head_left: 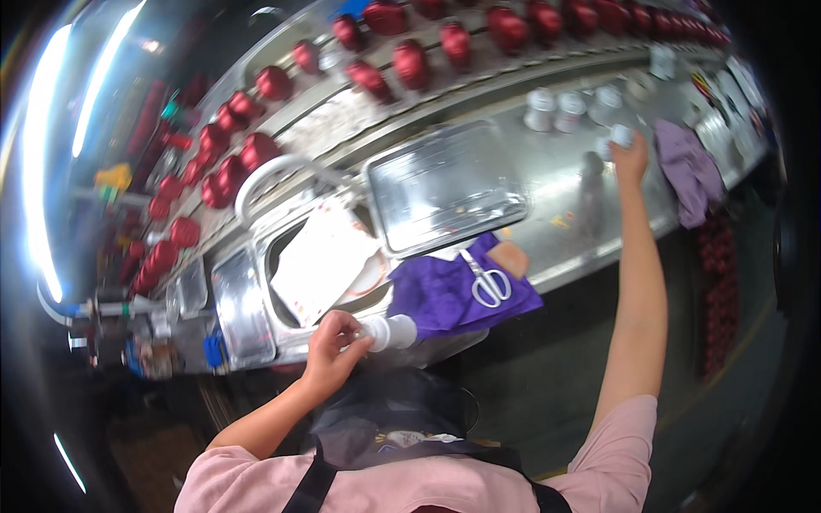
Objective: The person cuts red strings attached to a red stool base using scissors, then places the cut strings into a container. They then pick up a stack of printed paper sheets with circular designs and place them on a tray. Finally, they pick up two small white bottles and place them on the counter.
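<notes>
My left hand (pixel 338 349) is closed on one end of a white plastic bottle or jar (pixel 392 333), held sideways in front of my apron. Out to the right, my right hand (pixel 628 160) reaches over the metal counter with its fingers on a small white container (pixel 619 136), blurred. Other white containers (pixel 540 110) stand just beyond it, towards the back of the counter. Between my hands, a purple cloth (pixel 436 288) lies at the counter's front edge, with white-handled scissors (pixel 490 287) and a tan pad (pixel 510 258) on it.
A clear rectangular tray (pixel 449 186) lies on the counter beside a bin holding white sheets (pixel 327 256). Behind runs a line of shiny red objects (pixel 410 64). A curved white pipe (pixel 269 173) rises near the bin. A lilac cloth (pixel 689 170) hangs over the edge at right.
</notes>
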### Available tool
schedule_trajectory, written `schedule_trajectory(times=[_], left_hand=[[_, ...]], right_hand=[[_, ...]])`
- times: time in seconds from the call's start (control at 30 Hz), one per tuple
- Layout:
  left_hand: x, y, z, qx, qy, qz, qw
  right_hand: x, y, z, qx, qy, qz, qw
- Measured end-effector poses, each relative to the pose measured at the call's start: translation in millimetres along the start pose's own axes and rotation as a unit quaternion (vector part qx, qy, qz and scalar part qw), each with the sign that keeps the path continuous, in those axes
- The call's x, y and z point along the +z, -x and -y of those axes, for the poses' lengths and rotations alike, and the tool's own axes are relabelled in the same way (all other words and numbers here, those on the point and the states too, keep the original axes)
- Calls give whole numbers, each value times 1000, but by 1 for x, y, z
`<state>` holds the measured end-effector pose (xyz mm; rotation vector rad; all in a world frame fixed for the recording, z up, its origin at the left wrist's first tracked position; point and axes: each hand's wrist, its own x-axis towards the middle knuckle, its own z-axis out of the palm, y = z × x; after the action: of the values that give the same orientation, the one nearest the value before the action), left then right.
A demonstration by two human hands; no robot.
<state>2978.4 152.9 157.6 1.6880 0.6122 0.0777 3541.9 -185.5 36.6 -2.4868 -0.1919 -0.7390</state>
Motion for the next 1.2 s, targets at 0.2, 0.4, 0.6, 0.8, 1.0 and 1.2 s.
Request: schedule_trajectory(times=[0.2,0.4,0.6,0.8,1.0,1.2], left_hand=[[-126,95,44,-56,-30,-140,988],[-214,148,76,-83,-9,-188,979],[-296,192,89,-44,26,-187,981],[-449,254,121,50,-115,-174,977],[-640,268,222,151,-117,-80,978],[-770,289,293,151,-111,0,982]], right_hand=[[41,-9,-10,35,46,161,985],[23,28,3,-68,120,93,986],[-74,179,74,9,-73,150,986],[-228,427,249,180,-257,131,940],[-292,721,460,363,-233,84,898],[-279,922,672,442,-240,122,856]])
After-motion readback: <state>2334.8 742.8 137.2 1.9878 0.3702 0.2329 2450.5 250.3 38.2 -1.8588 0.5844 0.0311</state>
